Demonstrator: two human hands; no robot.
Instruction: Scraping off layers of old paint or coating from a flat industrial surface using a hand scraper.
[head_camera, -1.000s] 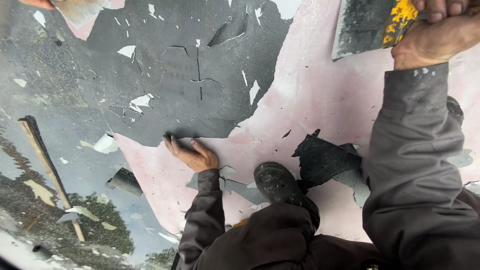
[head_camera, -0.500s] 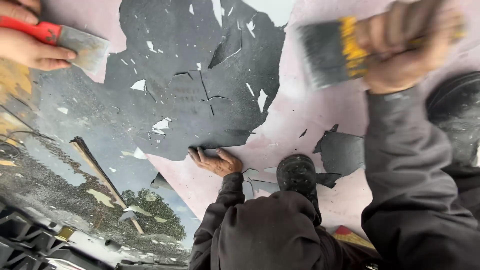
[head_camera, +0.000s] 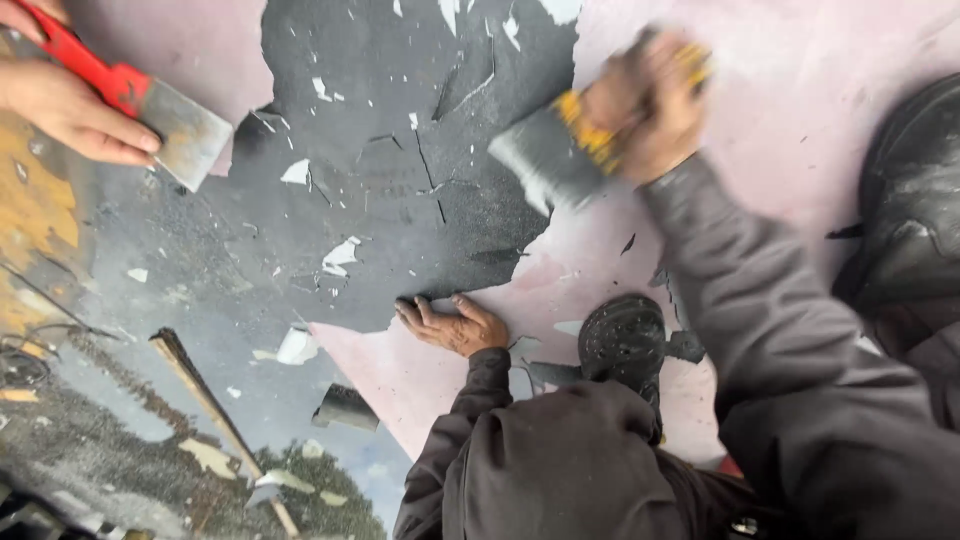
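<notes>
Floor (head_camera: 800, 60): pink where bared, with the dark coating (head_camera: 380, 200) left in the middle.
Right hand (head_camera: 650, 100): closed around a yellow-handled scraper (head_camera: 555, 150), blade angled at the coating's edge.
Left hand (head_camera: 450, 325): flat, fingers spread, empty, bracing beside the coating's torn edge.
Co-worker's hand (head_camera: 70, 105): grips a red-handled scraper (head_camera: 150, 110).

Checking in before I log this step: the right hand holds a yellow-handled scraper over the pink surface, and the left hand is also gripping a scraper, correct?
Not quite. In the head view the left hand grips no scraper; it presses flat at the torn edge of the dark coating. The right hand does hold the yellow-handled scraper over the pink surface. The red-handled scraper belongs to another person's hand.
</notes>
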